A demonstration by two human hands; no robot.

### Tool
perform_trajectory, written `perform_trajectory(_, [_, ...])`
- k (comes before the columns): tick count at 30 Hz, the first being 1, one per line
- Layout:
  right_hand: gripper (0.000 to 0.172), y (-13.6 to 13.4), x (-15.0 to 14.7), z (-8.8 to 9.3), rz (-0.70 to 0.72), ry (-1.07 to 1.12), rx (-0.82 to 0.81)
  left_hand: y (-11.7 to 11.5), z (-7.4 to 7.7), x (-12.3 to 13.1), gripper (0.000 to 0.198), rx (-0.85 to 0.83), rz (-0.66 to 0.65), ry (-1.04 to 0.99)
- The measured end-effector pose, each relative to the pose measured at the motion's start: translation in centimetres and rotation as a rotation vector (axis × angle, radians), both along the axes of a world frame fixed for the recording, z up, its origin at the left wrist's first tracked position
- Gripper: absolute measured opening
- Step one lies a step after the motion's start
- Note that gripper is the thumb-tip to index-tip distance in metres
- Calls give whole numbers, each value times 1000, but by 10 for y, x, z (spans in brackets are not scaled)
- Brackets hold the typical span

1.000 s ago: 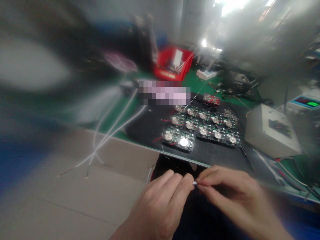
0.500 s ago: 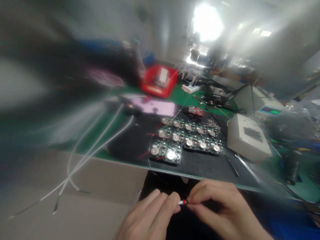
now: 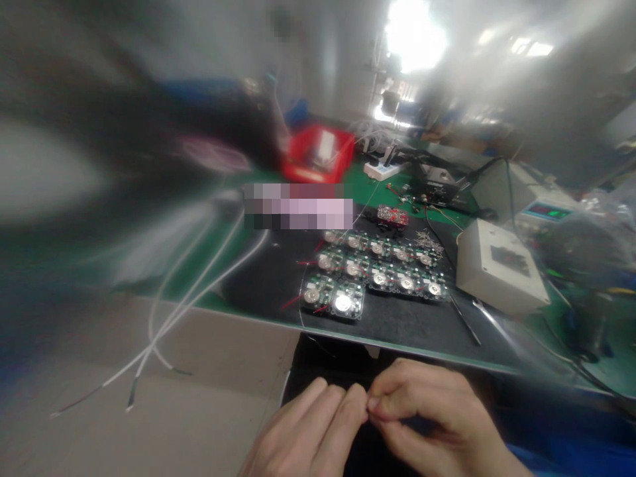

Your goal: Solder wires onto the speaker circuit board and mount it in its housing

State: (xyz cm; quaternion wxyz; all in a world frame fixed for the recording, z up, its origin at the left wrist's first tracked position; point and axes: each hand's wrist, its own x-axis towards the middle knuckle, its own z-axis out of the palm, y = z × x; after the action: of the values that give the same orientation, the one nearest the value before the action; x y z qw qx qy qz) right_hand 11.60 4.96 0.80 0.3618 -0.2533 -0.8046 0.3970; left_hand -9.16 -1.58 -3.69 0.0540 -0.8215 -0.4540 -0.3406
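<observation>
Low in front of the bench edge, my left hand [image 3: 313,430] is closed, its fingers curled around the end of a thin white cable. My right hand [image 3: 432,404] pinches with thumb and forefinger, and its tips meet the left fingertips. The cable's end, white with a red part, showed between the hands a moment ago; fingers hide it now. Beyond the hands, several green circuit boards [image 3: 348,303] with round silvery discs lie in rows on the black mat [image 3: 263,285]. Short red wires stick out from some of them.
White cables [image 3: 155,339] hang over the bench's left edge with dark stripped ends. A red bin [image 3: 318,169] stands at the back. To the right are a white box [image 3: 497,271], a thin dark tool [image 3: 467,321] and a small red board [image 3: 392,217].
The fingertips of both hands have come together, covering the white and red cable end that was visible between them. The whole view has shifted slightly.
</observation>
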Motion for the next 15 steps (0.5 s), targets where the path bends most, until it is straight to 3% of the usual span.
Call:
perform_trajectory(3, [21, 1, 0, 0, 30, -49, 30, 3, 1, 1, 27, -21, -13, -32])
perform_trajectory(7, [21, 7, 2, 1, 63, -59, 1, 4, 5, 2, 27, -166, -64, -180])
perform_trajectory(15, [14, 8, 5, 9, -15, -69, -230, 2, 7, 8, 13, -258, -43, -386])
